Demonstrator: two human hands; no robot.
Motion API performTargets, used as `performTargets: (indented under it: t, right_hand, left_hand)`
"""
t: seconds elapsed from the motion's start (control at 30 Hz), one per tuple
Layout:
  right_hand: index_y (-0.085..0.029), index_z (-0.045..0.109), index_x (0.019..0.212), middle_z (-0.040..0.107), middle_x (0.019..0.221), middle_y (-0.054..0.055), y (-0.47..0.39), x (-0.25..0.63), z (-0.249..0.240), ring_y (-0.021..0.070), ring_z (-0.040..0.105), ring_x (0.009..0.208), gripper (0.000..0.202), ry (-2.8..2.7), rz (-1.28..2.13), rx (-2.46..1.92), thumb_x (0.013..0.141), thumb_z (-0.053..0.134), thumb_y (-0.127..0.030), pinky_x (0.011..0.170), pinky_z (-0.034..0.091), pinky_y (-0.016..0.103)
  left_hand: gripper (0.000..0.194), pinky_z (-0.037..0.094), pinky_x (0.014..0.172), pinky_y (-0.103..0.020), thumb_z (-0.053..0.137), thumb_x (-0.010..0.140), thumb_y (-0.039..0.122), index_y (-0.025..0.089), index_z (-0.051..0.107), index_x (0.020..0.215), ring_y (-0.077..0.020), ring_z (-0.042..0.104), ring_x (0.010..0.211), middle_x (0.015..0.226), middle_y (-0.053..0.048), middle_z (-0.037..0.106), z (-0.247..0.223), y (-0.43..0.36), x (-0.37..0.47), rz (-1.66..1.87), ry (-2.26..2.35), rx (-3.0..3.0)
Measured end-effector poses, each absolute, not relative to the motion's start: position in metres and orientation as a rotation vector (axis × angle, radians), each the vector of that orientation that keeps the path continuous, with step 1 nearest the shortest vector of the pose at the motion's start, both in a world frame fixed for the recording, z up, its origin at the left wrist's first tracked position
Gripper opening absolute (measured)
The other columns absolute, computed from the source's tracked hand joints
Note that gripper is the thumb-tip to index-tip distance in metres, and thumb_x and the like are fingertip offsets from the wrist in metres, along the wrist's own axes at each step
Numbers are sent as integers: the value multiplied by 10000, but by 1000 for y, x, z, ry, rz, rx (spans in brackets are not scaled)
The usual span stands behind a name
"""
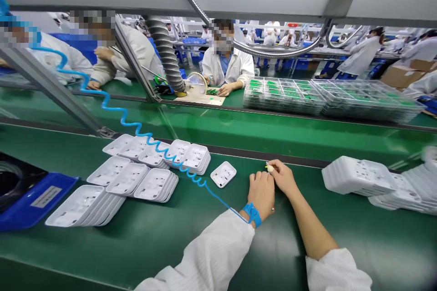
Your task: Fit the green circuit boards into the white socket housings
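My left hand (262, 194), with a blue wrist strap (251, 215), is closed over the green work surface; what its curled fingers hold is hidden. Touching it on the right, my right hand (282, 177) pinches a small cream-and-yellow piece (270, 168) between thumb and fingertips. One white plastic cover (223, 174) lies by itself to the left of my hands. Farther left are several stacks of similar white covers (153, 183). A coiled blue cord (136, 125) runs from the wrist strap up to the upper left.
More white stacked covers (358, 175) stand at the right. A blue bin (44, 195) sits at the far left. Beyond the green divider, a person (227, 65) handles green parts beside clear trays (283, 95). A metal frame crosses overhead.
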State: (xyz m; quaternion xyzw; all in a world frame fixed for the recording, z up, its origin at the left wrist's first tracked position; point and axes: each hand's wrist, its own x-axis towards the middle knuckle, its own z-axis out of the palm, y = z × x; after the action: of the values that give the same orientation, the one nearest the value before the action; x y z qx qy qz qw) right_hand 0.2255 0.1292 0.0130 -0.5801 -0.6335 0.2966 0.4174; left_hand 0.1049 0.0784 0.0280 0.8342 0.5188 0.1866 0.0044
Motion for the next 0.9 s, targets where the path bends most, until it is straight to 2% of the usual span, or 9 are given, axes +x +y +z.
performTargets:
  t: [0.2,0.33,0.5,0.9]
  right_hand:
    - [-205,555,892,622,760,20,111,231,11,155,573,650,233,-1545,763,-1377,817,457,-403,628,461,275]
    - [-209,568,933,605,870,36,91,231,18,156,562,730,206,-1714,611,-1349,852,429,-339,683,448,281]
    - [-220,560,909,574,880,39,74,222,33,172,527,837,182,-2015,495,-1295,887,383,-261,743,418,297]
    - [-220,540,891,559,895,50,71,217,38,184,506,870,189,-2141,403,-1237,879,352,-199,775,413,322]
  left_hand:
    - [122,358,721,-365,479,761,95,162,506,859,-229,464,833,886,-71,539,23,72,91,653,1344,2526]
    - [109,368,694,-295,386,837,125,185,476,852,-166,478,766,817,-16,537,23,78,67,894,1227,2094]
    - [85,364,632,-247,394,841,192,185,477,854,-124,465,680,732,26,488,25,85,44,936,1110,1715]
    - [94,371,654,-243,423,827,203,171,511,837,-119,468,695,747,22,514,21,85,44,930,1031,1664]
